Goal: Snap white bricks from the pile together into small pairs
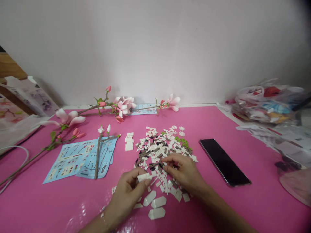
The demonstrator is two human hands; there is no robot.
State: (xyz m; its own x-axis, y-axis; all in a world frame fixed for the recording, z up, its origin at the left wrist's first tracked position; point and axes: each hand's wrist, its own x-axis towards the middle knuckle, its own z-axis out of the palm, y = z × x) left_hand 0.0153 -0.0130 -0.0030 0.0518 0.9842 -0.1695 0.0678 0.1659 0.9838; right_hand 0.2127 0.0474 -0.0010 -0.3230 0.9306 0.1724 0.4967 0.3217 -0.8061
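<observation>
Pinching white brick [143,177], left fingers [146,183], right fingers [167,160] touching pile [155,151]

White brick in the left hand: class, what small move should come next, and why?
Probably the left hand should lay the white brick beside the long white pieces, because it looks like them and they already lie apart from the loose pile where the right hand is working.

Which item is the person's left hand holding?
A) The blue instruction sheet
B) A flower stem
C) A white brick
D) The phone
C: the left hand pinches a white brick between thumb and fingers, at the edge of the pile.
</observation>
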